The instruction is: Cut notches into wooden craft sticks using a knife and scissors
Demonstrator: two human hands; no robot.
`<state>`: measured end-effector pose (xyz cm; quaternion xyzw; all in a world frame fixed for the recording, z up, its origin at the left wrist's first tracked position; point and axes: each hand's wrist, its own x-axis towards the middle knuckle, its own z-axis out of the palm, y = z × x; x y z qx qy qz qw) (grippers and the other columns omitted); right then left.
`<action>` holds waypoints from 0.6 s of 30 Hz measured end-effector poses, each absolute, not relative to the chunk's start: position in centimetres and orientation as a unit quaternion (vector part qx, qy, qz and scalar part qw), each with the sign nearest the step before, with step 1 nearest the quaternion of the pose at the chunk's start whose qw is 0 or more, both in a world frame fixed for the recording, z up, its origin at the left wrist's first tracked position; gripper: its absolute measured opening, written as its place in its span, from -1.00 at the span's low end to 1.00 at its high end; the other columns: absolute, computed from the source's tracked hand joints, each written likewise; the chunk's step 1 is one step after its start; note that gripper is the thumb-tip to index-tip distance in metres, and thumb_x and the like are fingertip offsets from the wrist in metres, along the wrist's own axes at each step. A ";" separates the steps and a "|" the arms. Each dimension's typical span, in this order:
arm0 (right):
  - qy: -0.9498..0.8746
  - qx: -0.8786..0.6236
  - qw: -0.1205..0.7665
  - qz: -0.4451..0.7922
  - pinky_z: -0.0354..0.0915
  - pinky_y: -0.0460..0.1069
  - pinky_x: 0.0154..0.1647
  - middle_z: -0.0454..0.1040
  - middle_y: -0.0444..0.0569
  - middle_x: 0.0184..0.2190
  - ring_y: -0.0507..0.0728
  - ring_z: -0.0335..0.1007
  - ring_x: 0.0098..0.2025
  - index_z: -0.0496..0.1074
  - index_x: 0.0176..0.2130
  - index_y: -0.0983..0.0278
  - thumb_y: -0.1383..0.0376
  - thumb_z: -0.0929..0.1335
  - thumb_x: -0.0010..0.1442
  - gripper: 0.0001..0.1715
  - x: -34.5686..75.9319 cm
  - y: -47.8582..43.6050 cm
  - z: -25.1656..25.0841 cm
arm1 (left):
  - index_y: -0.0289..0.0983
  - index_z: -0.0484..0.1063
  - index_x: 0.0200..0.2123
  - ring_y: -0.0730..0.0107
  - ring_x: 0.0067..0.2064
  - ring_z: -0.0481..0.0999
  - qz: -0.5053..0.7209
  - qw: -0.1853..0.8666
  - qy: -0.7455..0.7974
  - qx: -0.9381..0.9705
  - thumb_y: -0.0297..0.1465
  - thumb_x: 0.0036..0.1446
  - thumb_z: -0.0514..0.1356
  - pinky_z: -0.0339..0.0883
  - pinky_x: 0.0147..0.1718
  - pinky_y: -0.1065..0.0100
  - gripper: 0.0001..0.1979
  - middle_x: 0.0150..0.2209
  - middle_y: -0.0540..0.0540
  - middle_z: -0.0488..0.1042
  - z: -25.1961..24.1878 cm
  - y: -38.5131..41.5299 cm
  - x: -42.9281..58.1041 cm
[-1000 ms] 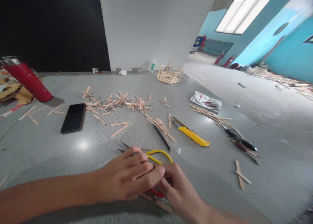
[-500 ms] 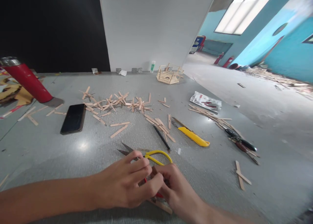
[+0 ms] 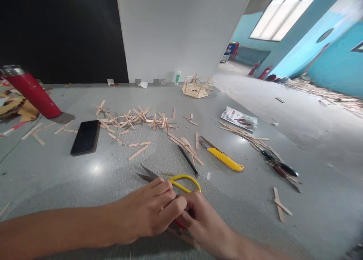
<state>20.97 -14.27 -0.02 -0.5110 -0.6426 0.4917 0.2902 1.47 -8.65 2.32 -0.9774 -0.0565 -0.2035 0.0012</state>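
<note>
My left hand point(image 3: 150, 211) and my right hand point(image 3: 202, 218) meet low in the middle of the grey floor, fingers curled and pinched together on something small and red that I cannot make out. A wooden stick point(image 3: 184, 238) lies under them. Yellow-handled snips point(image 3: 172, 180) lie just beyond the fingertips, blades pointing left. Past them lie a black pen point(image 3: 187, 160) and a yellow utility knife point(image 3: 224, 158).
Loose wooden sticks point(image 3: 133, 120) are scattered across the floor, with a black phone point(image 3: 85, 136) at left and a red cylinder point(image 3: 31, 92) beyond it. A stick-built basket point(image 3: 197, 86) stands by the white wall. Dark-handled pliers point(image 3: 279, 167) and a packet point(image 3: 238, 118) lie right.
Both hands have drawn slightly toward me and pressed closer together. The snips' blades show more beyond the left fingers. Nothing else has moved.
</note>
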 end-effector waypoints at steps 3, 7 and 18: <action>-0.644 -0.514 0.291 0.485 0.05 -0.11 -0.62 0.26 -0.18 -0.65 0.01 0.11 -0.58 0.30 -0.54 0.24 0.20 0.33 0.25 -0.64 21.0 -14.3 0.0 | -0.32 0.24 -0.10 0.22 -0.29 0.41 -0.195 0.015 -0.059 -0.979 -0.68 0.14 0.10 0.38 -0.19 0.19 -0.72 -0.27 -0.14 0.51 2.3 -8.7 1.5; -0.645 -0.514 0.285 0.488 0.07 -0.11 -0.62 0.29 -0.16 -0.62 0.02 0.15 -0.57 0.36 -0.51 0.25 0.16 0.32 0.28 -0.63 21.1 -14.3 -0.5 | -0.31 0.25 -0.09 0.22 -0.27 0.41 -0.176 0.024 -0.051 -0.983 -0.65 0.07 0.19 0.40 -0.16 0.17 -0.66 -0.24 -0.13 0.50 2.2 -8.8 1.4; -0.639 -0.494 0.307 0.502 0.18 -0.10 -0.54 0.34 -0.12 -0.55 0.04 0.20 -0.49 0.43 -0.48 0.28 0.09 0.29 0.34 -0.55 21.0 -14.1 -0.4 | -0.41 0.40 -0.24 0.23 -0.31 0.41 -0.251 0.040 -0.079 -0.964 -0.66 0.30 0.03 0.40 -0.17 0.17 -0.82 -0.34 -0.15 0.47 2.4 -8.7 1.8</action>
